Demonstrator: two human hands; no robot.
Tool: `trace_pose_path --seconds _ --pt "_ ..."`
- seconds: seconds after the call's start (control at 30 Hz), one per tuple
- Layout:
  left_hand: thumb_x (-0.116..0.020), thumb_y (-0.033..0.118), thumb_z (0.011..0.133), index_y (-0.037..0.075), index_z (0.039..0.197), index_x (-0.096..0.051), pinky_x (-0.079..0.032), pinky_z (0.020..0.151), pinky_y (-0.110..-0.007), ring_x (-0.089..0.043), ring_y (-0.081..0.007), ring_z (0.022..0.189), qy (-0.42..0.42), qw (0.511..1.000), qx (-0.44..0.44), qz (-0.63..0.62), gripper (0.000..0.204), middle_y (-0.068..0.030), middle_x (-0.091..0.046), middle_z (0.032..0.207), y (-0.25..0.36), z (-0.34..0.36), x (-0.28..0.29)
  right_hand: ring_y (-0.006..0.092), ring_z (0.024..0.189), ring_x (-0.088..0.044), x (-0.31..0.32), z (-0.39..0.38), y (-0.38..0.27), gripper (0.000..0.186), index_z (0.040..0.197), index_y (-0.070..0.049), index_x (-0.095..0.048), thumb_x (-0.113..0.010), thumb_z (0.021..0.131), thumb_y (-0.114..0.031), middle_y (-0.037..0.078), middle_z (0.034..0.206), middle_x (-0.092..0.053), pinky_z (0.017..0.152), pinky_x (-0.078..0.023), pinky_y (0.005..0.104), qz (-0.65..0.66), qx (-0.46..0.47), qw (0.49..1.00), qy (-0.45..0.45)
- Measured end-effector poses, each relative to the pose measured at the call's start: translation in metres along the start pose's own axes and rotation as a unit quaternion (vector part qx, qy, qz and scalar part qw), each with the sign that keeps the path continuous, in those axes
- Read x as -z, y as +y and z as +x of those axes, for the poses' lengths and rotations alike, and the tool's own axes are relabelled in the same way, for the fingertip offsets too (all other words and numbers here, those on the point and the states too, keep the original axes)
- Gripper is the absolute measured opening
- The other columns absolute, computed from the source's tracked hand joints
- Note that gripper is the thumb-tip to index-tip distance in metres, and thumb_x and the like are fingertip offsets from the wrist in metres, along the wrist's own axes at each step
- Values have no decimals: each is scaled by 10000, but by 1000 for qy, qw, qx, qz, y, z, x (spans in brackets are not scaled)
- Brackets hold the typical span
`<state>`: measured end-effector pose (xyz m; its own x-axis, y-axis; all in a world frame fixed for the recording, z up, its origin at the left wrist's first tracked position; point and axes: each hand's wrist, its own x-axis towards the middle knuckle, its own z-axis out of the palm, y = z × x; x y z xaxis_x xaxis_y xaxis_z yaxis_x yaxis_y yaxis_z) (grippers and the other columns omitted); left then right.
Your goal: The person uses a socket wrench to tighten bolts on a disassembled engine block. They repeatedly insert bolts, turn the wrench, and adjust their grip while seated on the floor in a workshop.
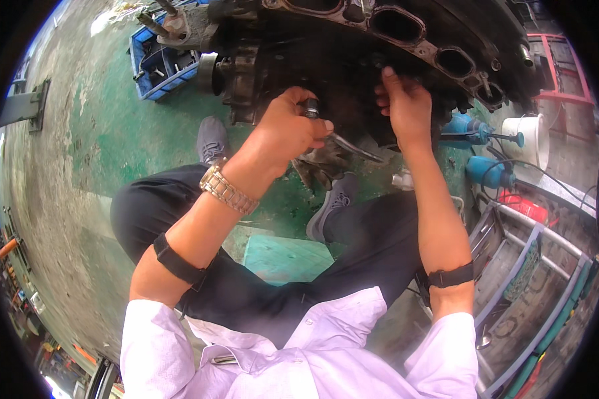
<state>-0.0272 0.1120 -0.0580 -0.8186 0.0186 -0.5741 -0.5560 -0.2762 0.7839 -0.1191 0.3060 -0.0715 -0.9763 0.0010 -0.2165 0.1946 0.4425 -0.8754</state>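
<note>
A large dark engine (pixel 333 66) with oval ports along a metal flange fills the top of the view. My left hand (pixel 289 130) is wrapped around a socket wrench (pixel 356 147), just in front of the engine. The wrench's dark, round end stands up by my thumb, and its silver bar slants down to the right. At the engine's shadowed lower side is my right hand (pixel 409 110), thumb raised and fingers curled in. What those fingers grip, if anything, is lost in the dark.
Dirty work gloves (pixel 323 166) lie below the engine, between my shoes. A blue parts crate (pixel 170 86) stands at the upper left. To the right are a white bucket (pixel 536 139), blue tools with a cable (pixel 489 171) and a metal-framed rack (pixel 512 233). Beneath me is a green stool (pixel 286 258).
</note>
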Motion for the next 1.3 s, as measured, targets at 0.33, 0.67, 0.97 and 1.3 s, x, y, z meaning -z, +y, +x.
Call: trace_pose_path --seconds 0.33,0.67,0.97,1.3 --pt "-718 -52 844 -53 1332 -463 -586 753 -338 -650 -203 872 -32 998 13 51 550 -128 -606 1042 -10 -2 10 129 598 -592 -14 4 -8 390 843 25 -707 -695 963 -346 65 696 -678 584 -471 293 45 -1 999 18" --pt "-717 -46 849 -46 1315 -489 -605 811 -377 -660 -214 951 -31 999 -3 42 518 -104 -588 1086 -12 -5 17 102 579 -549 -13 6 -1 321 788 -31 -705 -701 954 -306 24 647 -635 537 -414 274 1 41 999 19" --pt "-641 -89 874 -49 1290 -468 -610 793 -367 -703 -266 995 -47 999 -2 -5 453 -158 -623 1140 -4 -7 16 396 704 -660 -15 2 4 336 809 0 -705 -726 879 -328 216 739 -673 642 -488 438 -87 122 986 71" --pt "-675 -52 855 -13 1308 -474 -597 807 -342 -601 -162 950 -30 999 -12 22 497 -70 -563 1052 -5 1 19 425 883 -683 24 -14 14 298 923 -37 -753 -726 852 -325 222 884 -710 780 -538 482 -176 87 980 22"
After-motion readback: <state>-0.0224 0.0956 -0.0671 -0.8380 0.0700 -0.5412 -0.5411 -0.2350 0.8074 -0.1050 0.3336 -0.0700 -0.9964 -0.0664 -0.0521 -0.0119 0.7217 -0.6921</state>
